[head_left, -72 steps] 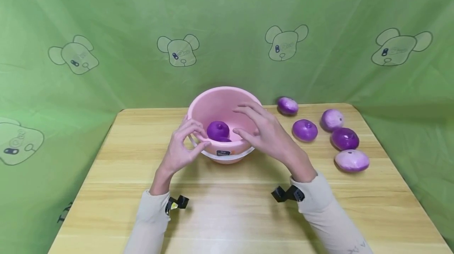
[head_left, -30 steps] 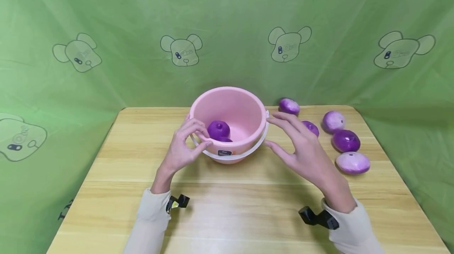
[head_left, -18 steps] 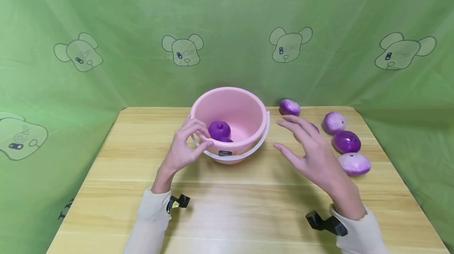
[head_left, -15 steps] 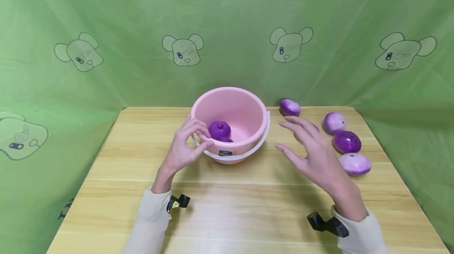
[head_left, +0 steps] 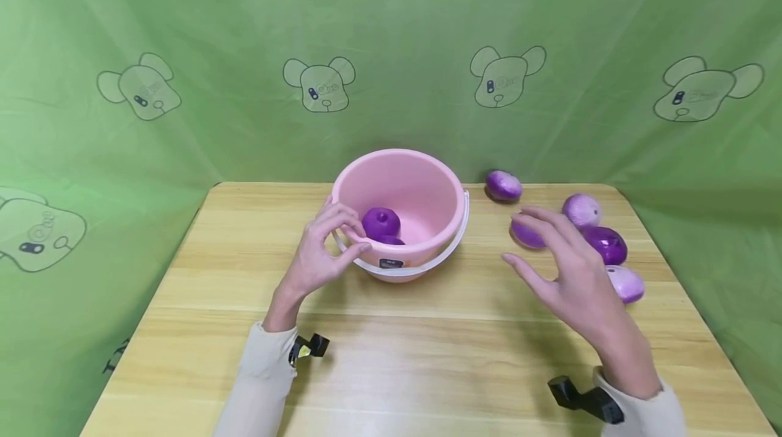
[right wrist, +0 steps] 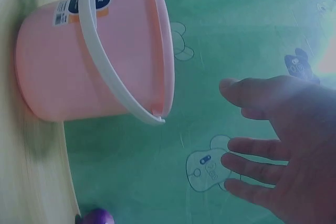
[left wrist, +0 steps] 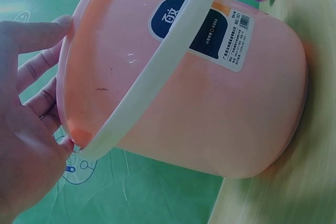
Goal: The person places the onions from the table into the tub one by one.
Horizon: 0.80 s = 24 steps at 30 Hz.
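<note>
My left hand (head_left: 314,260) grips the near left rim of a pink bucket (head_left: 397,176); in the left wrist view, the thumb and fingers (left wrist: 44,34) pinch its edge. A white bail handle (left wrist: 149,80) hangs down along the bucket's front. Inside sits a purple onion (head_left: 381,223), with part of another under it. To the right, my right hand (head_left: 577,281) hovers above the table with fingers spread, holding nothing. Nearest to its fingertips is a purple onion (head_left: 525,232), partly hidden by them.
Past the right hand lie a pale onion (head_left: 582,210), a dark glossy onion (head_left: 607,245) and a whitish one (head_left: 627,284), partly covered. Another onion (head_left: 504,186) rests by the back edge of the wooden table (head_left: 391,369). Green curtain (head_left: 415,16) surrounds it.
My right hand has come out from over the bucket and moved right, above the loose onions, fingers staying spread. My left hand has kept its grip on the rim.
</note>
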Available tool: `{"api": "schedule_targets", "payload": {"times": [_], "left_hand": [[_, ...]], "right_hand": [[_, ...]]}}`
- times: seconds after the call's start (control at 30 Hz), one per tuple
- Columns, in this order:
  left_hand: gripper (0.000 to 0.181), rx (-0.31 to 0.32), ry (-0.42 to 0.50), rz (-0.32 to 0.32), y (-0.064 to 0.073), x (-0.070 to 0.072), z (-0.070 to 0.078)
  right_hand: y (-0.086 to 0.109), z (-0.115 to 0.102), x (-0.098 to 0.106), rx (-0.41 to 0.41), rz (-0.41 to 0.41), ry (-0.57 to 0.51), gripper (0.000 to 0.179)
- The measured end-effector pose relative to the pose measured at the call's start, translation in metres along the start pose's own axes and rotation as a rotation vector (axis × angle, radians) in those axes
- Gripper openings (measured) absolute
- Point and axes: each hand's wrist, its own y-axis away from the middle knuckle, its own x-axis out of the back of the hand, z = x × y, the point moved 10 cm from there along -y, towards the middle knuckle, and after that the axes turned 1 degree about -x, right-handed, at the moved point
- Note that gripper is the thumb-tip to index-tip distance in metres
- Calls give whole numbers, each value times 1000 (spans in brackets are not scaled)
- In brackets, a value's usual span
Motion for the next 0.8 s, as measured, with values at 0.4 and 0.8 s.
{"api": "schedule_targets", "payload": {"times": [0.4,0.8], "left_hand": [[20,-2,0,2,-1,0,2],[18,-6,-1,3,0,-1,1]], "right_hand": [[9,12,14,-2,34,7,59],[22,27,21,-25,50,63,71]]}}
